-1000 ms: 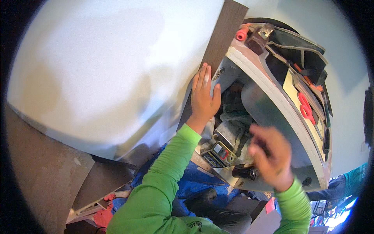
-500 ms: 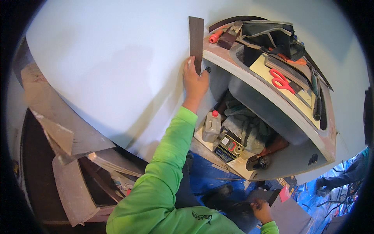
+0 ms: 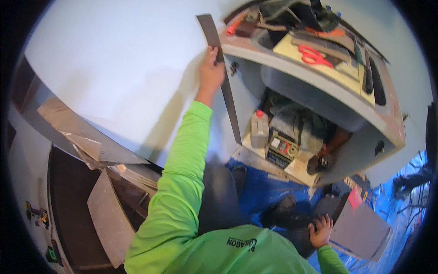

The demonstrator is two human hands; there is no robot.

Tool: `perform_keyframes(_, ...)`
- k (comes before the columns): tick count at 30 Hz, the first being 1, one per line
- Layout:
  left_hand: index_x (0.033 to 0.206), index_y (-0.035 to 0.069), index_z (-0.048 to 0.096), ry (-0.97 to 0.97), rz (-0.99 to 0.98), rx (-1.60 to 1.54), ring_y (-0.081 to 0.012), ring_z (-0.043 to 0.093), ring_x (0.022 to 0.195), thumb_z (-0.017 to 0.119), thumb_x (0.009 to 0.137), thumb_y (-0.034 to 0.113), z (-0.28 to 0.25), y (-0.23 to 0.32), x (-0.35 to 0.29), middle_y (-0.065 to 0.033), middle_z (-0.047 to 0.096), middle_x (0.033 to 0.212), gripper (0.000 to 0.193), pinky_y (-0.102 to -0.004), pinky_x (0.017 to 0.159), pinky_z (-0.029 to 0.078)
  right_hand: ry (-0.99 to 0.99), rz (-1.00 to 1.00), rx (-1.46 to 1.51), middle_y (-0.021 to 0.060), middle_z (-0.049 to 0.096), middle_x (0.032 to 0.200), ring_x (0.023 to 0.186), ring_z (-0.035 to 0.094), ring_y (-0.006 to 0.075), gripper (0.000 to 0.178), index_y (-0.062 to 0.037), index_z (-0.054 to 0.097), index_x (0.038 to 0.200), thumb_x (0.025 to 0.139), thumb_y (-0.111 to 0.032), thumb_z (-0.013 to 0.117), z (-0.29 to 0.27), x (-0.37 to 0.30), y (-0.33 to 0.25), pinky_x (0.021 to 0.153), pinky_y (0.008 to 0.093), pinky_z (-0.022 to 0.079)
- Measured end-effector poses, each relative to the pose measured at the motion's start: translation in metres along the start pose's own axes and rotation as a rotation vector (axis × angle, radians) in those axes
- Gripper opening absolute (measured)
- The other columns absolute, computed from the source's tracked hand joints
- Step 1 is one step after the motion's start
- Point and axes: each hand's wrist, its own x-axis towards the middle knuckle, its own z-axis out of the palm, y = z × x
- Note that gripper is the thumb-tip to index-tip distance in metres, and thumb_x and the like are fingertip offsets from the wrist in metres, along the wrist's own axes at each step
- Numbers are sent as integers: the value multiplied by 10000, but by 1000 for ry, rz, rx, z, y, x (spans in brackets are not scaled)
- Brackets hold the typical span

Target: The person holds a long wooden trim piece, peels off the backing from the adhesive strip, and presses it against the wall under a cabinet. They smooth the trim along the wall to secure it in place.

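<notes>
My left hand (image 3: 211, 78) reaches up against the pale wall and grips a long, narrow dark brown strip (image 3: 231, 112). The strip stands nearly upright along the left front edge of a grey cabinet (image 3: 315, 68), its top above the counter and its lower end near the cabinet floor. Where the palm meets the strip is partly hidden. Low on the right, my right hand (image 3: 321, 230) has its fingers spread and rests by my dark-trousered knee, beside a grey-brown panel (image 3: 360, 226). It holds nothing that I can see.
On the cabinet top lie red-handled scissors (image 3: 315, 55), a tool pouch (image 3: 296, 16) and loose strips. Inside stand a grey jug (image 3: 259, 130) with a red cap and a black battery-like box (image 3: 281, 150). Blue sheeting (image 3: 255, 187) covers the floor. Bent boards (image 3: 91, 132) lean at left.
The view has shifted. More of the strip now shows, running down the cabinet's front edge below my left hand. My right hand's fingers have spread from a more curled pose.
</notes>
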Motion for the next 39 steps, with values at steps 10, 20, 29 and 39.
perform_keyframes(10, 1520, 5, 261, 139, 237, -135, -315, 158, 1494, 254, 1045, 486, 53, -66, -49, -191, 160, 1611, 676, -375, 1203, 118, 13, 29, -2, 151, 582, 1296, 1341, 389, 417, 367, -73, 706, 1087, 865, -349, 609, 0, 5, -13, 1134, 586, 212)
perform_keyframes(20, 1528, -17, 202, 106, 148, -51, -384, 127, 1487, 301, 1047, 403, 113, -138, -136, -246, 117, 1602, 646, -430, 1203, 118, -46, 33, -53, 124, 575, 1316, 1354, 376, 399, 362, -91, 694, 1104, 841, -329, 624, 1, 16, -15, 1149, 558, 204)
perform_keyframes(29, 1473, -77, 268, 296, -197, -110, -413, 312, 1368, 358, 1027, 279, 154, -133, -173, -299, 281, 1491, 578, -471, 1156, 210, -114, 90, -101, 117, 567, 1322, 1358, 372, 393, 363, -95, 693, 1106, 842, -335, 622, 0, 35, -25, 1147, 560, 212)
perform_keyframes(39, 1306, -63, 489, 442, -1233, -795, -360, 569, 1095, 470, 948, 426, 207, -244, -193, -227, 593, 1204, 606, -435, 1005, 420, -104, 29, -108, 130, 580, 1295, 1338, 396, 396, 364, -88, 694, 1103, 833, -326, 636, 0, 45, -27, 1133, 567, 236)
